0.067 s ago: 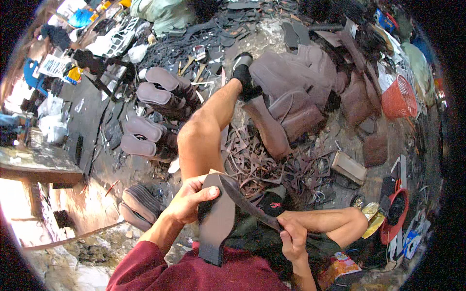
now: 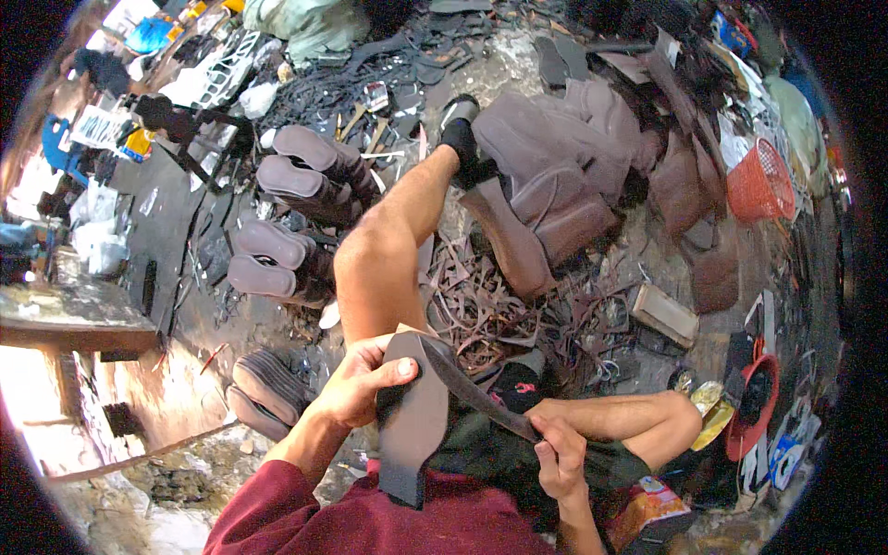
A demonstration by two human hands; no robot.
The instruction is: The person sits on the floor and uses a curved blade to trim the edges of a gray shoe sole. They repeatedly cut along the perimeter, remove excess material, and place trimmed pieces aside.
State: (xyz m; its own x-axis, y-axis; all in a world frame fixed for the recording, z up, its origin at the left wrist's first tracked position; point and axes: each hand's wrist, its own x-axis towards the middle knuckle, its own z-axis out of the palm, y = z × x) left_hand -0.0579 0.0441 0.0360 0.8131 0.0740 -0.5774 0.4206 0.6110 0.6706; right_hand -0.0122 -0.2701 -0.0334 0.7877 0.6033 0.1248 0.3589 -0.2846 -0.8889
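Observation:
My left hand (image 2: 365,381) grips a dark grey-brown shoe sole (image 2: 412,421), thumb flat on its face and fingers behind. The sole stands nearly upright over my lap, its lower end by my maroon shirt. From near its upper end a long dark strip (image 2: 476,398) slants down to the right. The strip's far end is pinched in my right hand (image 2: 560,453), fingers curled, beside my bent right knee. Whether the strip is still joined to the sole is hidden behind the sole's top.
Beyond my legs lie curly brown offcuts (image 2: 481,301) and a heap of brown sheets (image 2: 564,157). Stacked soles (image 2: 277,245) stand left of my knee, more soles (image 2: 264,393) nearer. A pale block (image 2: 664,316), a red basket (image 2: 760,185) and a low wooden table (image 2: 74,319) are around.

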